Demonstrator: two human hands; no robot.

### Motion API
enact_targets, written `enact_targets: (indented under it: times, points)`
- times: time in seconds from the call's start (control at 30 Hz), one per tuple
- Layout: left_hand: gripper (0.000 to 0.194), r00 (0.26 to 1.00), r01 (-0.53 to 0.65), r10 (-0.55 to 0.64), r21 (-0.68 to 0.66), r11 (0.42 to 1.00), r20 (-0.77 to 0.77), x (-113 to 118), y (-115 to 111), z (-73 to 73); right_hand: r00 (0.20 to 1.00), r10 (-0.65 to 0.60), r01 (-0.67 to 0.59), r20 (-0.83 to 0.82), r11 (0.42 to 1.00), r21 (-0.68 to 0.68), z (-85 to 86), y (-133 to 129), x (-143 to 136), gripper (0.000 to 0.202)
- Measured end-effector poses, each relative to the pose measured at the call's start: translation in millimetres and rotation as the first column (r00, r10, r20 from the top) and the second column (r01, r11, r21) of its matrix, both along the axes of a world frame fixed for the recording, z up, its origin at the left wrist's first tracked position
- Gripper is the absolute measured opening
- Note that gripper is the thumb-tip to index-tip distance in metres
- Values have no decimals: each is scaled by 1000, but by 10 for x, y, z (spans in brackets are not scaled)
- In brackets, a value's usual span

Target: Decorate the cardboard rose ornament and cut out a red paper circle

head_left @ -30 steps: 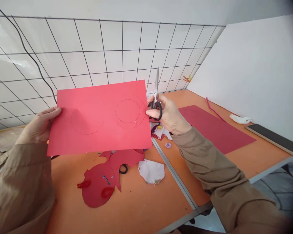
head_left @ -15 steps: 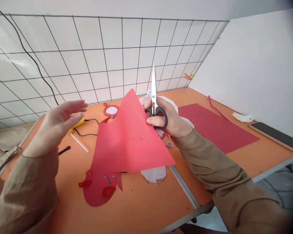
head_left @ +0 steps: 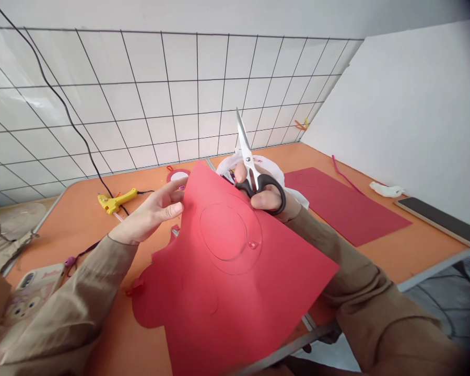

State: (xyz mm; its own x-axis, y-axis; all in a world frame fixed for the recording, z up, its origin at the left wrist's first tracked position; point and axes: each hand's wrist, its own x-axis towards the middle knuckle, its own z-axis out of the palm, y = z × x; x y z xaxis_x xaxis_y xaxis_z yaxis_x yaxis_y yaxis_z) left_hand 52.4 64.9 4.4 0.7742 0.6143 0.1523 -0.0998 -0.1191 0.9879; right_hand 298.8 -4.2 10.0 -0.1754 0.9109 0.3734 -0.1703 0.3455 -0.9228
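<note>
A large red sheet (head_left: 235, 292) with drawn ovals and a small cut near one oval tilts up in front of me. My right hand (head_left: 268, 190) grips black-handled scissors (head_left: 248, 159), blades pointing up and nearly closed, at the sheet's upper right edge; fingers behind the sheet are hidden. At the sheet's left edge is my left hand (head_left: 156, 211), fingers apart, its fingertips next to the paper. Under the sheet's left side lies a rounded red cutout (head_left: 149, 297).
A yellow glue gun (head_left: 117, 201) lies at the left, a phone (head_left: 35, 292) nearer me. Another red sheet (head_left: 344, 209), a white tissue (head_left: 386, 189) and a black board (head_left: 442, 219) are at the right. Behind my right hand is a white plastic bag (head_left: 272, 167).
My left hand has moved right to the red sheet's edge. The sheet has turned and come nearer, showing its drawn ovals. The scissors tilt more to the left.
</note>
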Motion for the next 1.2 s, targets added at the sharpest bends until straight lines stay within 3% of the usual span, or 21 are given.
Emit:
enact_targets:
  times: [0.1,0.17,0.27,0.37,0.5,0.6,0.77,0.97,1.13,1.2]
  points:
    - [55,1000,2,-1,-100,995,15,4,52,-65,991,132,-132,0,990,-49,53,-11,-48,28]
    - [36,998,-53,55,-124,991,11,-43,86,-71,995,97,-95,13,991,-89,90,-29,-78,25]
    - [14,980,-195,197,-71,978,22,-151,102,3,997,-49,54,67,995,-86,123,-28,-77,23]
    - [15,931,-352,349,15,936,105,-253,55,155,976,-199,204,82,977,-56,124,33,17,22]
    - [14,806,-550,524,21,835,275,-328,-51,352,892,-440,435,101,898,69,142,123,209,22]
    - [13,718,-624,573,2,781,394,-338,-103,421,830,-548,529,104,833,161,203,105,289,23]
    - [11,703,-606,592,-103,789,394,-306,-88,383,839,-532,506,117,840,197,277,-4,323,24]
    - [12,730,-536,577,-217,816,367,-254,-30,261,943,-314,292,113,940,176,205,34,377,47]
    - [9,763,-483,525,-208,851,376,-246,-27,199,884,-447,414,137,885,213,168,83,325,22]
    - [10,779,-464,500,-188,866,378,-251,-31,184,873,-461,433,157,882,185,156,102,308,21]
